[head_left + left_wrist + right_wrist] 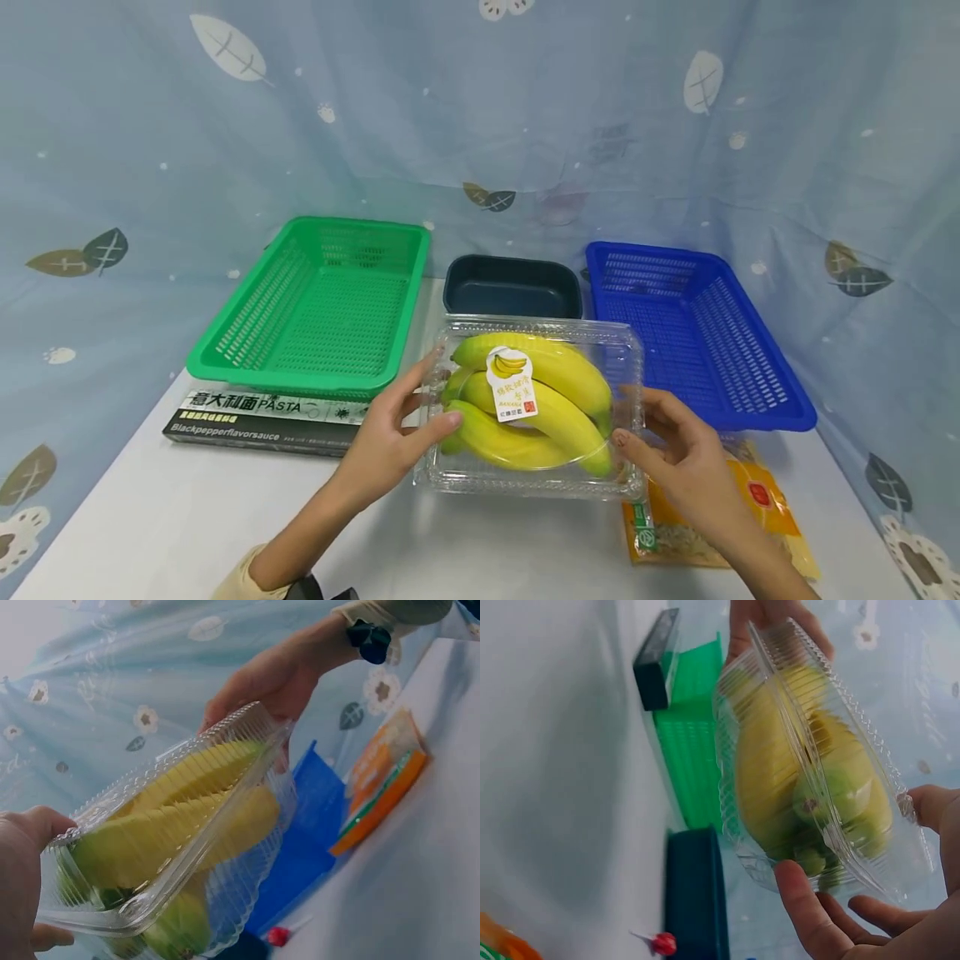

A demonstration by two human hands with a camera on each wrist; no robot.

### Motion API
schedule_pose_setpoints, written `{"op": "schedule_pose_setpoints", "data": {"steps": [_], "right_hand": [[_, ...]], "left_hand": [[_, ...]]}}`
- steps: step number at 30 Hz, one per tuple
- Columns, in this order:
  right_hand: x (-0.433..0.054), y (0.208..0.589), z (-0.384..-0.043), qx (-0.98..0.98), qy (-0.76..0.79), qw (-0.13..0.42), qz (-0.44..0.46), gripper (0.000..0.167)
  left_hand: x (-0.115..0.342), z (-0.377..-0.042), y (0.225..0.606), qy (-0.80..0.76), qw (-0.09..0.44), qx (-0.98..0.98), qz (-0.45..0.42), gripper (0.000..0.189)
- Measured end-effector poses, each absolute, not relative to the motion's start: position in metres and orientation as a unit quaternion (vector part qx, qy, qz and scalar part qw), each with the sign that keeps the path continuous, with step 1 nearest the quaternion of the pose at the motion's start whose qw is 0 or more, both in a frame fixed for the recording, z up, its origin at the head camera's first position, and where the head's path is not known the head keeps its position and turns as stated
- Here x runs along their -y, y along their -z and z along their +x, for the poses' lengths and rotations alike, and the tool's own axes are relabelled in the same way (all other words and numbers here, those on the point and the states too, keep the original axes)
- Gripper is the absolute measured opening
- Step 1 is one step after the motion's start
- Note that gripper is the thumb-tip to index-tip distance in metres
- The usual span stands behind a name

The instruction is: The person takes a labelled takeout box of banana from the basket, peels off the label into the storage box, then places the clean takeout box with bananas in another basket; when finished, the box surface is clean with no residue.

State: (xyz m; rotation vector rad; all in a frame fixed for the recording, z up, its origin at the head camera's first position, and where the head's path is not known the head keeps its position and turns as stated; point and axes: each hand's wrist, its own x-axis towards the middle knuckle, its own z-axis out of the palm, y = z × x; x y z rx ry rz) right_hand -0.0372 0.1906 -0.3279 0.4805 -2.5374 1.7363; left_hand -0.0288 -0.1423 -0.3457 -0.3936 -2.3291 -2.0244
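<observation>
Both hands hold a clear plastic clamshell box (626, 350) tilted up above the table, one at each short side. Through its lid show several yellow bananas (570, 408) with greenish ends and a white banana label (513, 392). My left hand (397, 433) grips the left end, thumb over the lid's edge. At the opposite end my right hand (686, 454) grips the box with its thumb on the front and fingers behind. In the right wrist view, the right fingers (806, 911) curl under the box's ribbed side.
Behind stand a green basket (337, 358), a dark teal tray (513, 300) and a blue basket (787, 392). A black pasta box (255, 433) lies at left, partly behind the left arm. An orange food packet (757, 492) lies beneath the right arm. A leaf-patterned curtain (480, 125) hangs behind.
</observation>
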Motion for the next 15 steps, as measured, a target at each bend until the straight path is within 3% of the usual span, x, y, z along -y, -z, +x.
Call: {"op": "schedule_pose_setpoints", "data": {"steps": [15], "right_hand": [[-0.168,0.367,-0.029,0.839,-0.536,-0.021,0.085,0.044]], "left_hand": [[0.156,-0.01,0.385,0.63,0.004,0.776,-0.013,0.067]]}}
